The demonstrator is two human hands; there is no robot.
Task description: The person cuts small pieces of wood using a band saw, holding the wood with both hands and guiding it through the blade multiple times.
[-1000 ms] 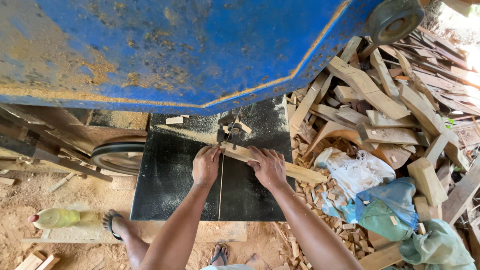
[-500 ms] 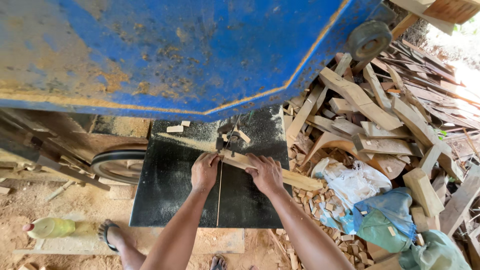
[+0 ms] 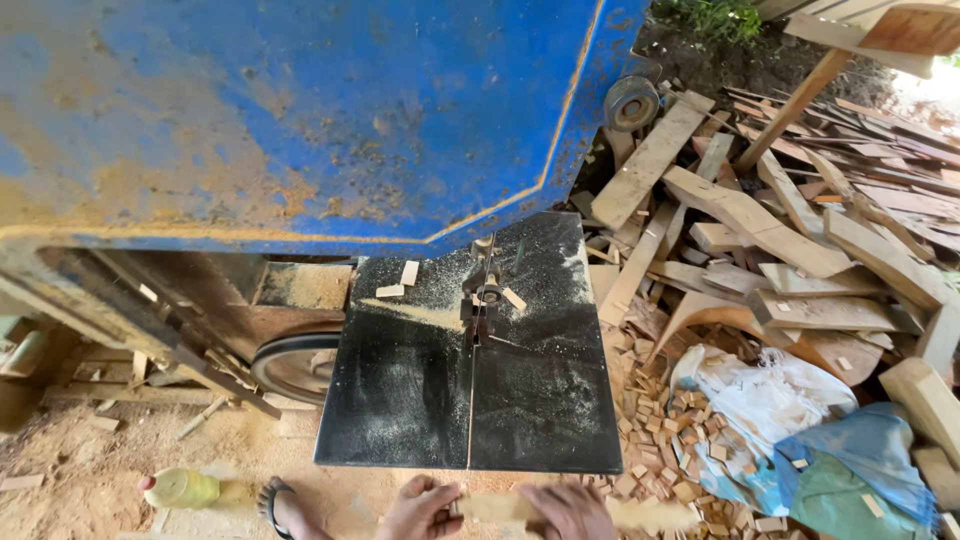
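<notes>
Gripping a pale strip of wood at the bottom edge of the view, both hands sit just below the near edge of the black saw bench. The left hand is clenched around the strip's left end, fingers curled over its top. The right hand lies over the middle of the strip, grasping it from above, and the strip's right end sticks out past it toward the scrap pile. The strip is level and off the bench, clear of its surface.

On the bench, a thin saw blade runs down a slot from the blade guide to the near edge. Sawdust spreads to the left of the guide, and 3 small wood offcuts lie near it on the far part of the bench. Above the bench hangs the large blue saw housing, rusted in patches.

Right of the bench is a heap of wood scraps, with small blocks strewn beside the bench's right edge. A white sack and a blue-green sack rest on that heap. Left of the bench, a dark wheel shows under the housing. Below the bench's left corner, a foot in a sandal stands on the sawdust-covered ground, beside a yellow-green bottle.
</notes>
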